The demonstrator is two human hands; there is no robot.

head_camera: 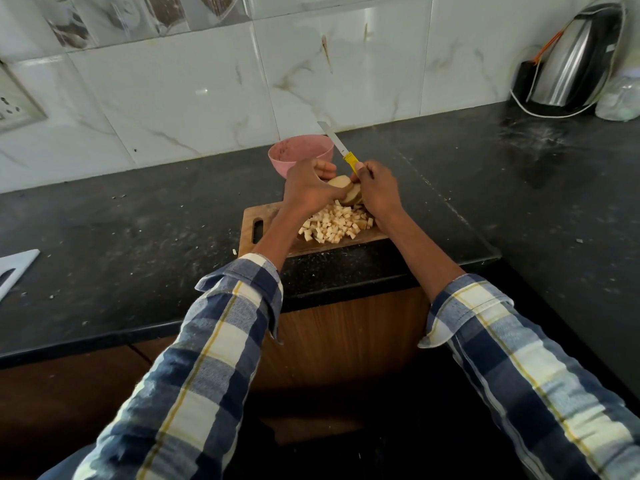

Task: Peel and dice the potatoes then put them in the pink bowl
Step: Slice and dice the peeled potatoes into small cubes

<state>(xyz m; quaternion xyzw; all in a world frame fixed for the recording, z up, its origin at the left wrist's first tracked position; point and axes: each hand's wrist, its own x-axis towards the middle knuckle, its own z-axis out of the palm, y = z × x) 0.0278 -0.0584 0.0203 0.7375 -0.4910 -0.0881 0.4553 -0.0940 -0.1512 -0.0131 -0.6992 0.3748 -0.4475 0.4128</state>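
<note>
Potato (347, 192) partly hidden between both hands, above wooden cutting board (258, 220). Left hand (309, 189) fingers curled round it; right hand (376, 189) grips yellow-handled knife (341, 150), blade up. Pale diced cubes (334, 224) heaped on board. Pink bowl (300, 153) behind, on dusty black surface (138, 216).

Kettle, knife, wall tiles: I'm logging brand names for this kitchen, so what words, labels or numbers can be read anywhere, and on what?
None can be read.
Kettle: a small pale label on its side, too blurred to read.
Knife: no print visible on blade or yellow handle.
Pink bowl: no text.
Wall tiles: veining and a picture border, no words.
</note>
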